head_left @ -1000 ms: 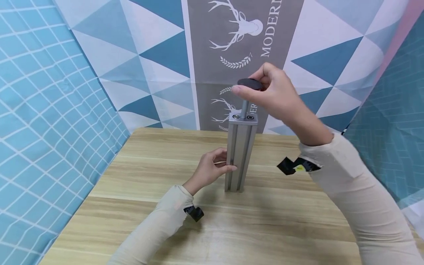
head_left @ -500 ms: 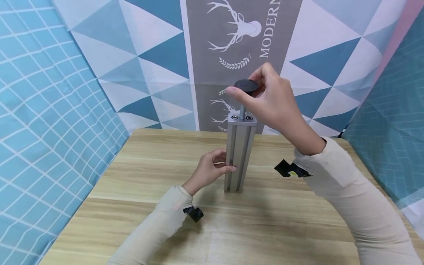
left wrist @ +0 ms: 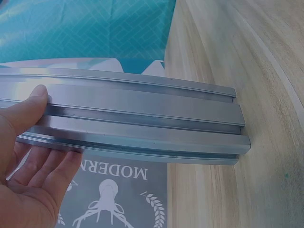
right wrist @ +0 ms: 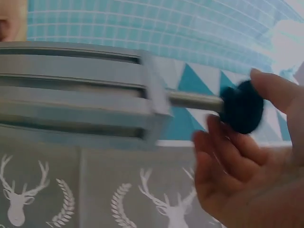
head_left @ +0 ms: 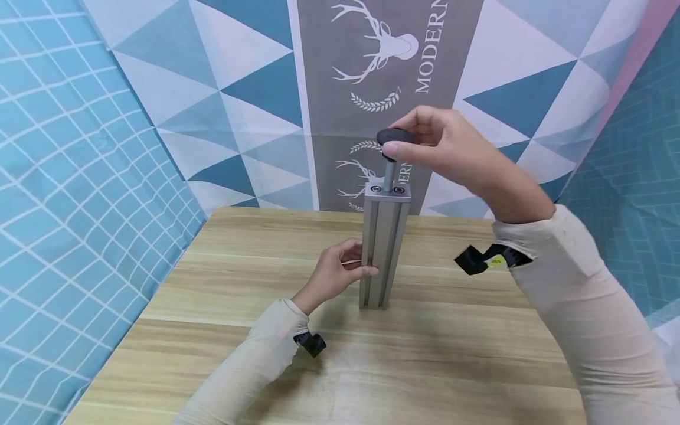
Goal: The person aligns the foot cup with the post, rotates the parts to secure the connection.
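Observation:
An aluminium profile post (head_left: 379,254) stands upright on the wooden table, with a metal end plate (head_left: 388,192) held by two bolts on top. A threaded rod (head_left: 389,174) rises from that plate into a round black knob (head_left: 395,137). My right hand (head_left: 451,147) pinches the knob's rim between thumb and fingers; the right wrist view shows the knob (right wrist: 243,107) blurred. Lower down, my left hand (head_left: 334,271) grips the post from its left side. In the left wrist view the thumb lies on the profile's face (left wrist: 142,104) and the fingers curl under it.
The wooden table (head_left: 212,354) reaches back to a patterned cloth (head_left: 255,106) with triangles and deer heads. Blue grid cloth (head_left: 79,177) hangs at the left, and teal cloth (head_left: 632,159) at the right. Small black cameras sit on both sleeves.
My right hand and wrist have turned about the knob, swinging first left, then back right, with the thumb now on the knob's front. The left hand and post stay in place.

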Demonstrator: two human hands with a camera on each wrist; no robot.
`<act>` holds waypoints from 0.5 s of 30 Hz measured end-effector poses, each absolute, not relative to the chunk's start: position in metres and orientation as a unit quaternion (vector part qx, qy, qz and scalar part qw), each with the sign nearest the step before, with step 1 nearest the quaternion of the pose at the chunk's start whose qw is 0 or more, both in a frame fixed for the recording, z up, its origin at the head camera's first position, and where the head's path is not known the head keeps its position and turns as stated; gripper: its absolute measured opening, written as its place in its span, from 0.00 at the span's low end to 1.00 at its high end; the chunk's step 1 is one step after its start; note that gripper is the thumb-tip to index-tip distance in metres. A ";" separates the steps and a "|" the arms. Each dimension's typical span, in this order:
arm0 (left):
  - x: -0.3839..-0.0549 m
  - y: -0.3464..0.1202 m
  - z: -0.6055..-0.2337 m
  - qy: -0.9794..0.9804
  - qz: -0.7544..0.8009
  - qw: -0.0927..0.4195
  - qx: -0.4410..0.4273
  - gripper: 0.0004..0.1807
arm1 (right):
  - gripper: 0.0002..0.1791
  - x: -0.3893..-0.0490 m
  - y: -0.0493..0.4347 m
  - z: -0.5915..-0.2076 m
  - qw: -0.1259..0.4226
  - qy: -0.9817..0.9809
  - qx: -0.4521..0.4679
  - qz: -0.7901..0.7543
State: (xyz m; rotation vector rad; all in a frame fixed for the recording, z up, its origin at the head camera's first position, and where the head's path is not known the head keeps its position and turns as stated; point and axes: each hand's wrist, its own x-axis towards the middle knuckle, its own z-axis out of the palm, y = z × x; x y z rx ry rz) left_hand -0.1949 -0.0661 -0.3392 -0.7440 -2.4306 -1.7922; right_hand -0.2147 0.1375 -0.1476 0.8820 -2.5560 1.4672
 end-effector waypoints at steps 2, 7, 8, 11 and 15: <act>-0.195 -0.066 -0.339 -0.781 -0.577 0.015 -0.239 0.19 | 0.18 -0.215 0.131 -0.155 0.085 -0.829 0.259 0.488; -0.195 -0.065 -0.339 -0.780 -0.580 0.013 -0.235 0.18 | 0.24 -0.210 0.113 -0.169 0.230 -0.834 0.211 0.454; -0.195 -0.065 -0.339 -0.780 -0.580 0.013 -0.234 0.18 | 0.24 -0.208 0.111 -0.170 0.250 -0.836 0.205 0.443; -0.195 -0.065 -0.339 -0.781 -0.581 0.009 -0.231 0.18 | 0.26 -0.205 0.108 -0.170 0.272 -0.846 0.195 0.415; -0.195 -0.065 -0.339 -0.781 -0.581 0.007 -0.229 0.18 | 0.28 -0.201 0.116 -0.164 0.229 -0.873 0.212 0.376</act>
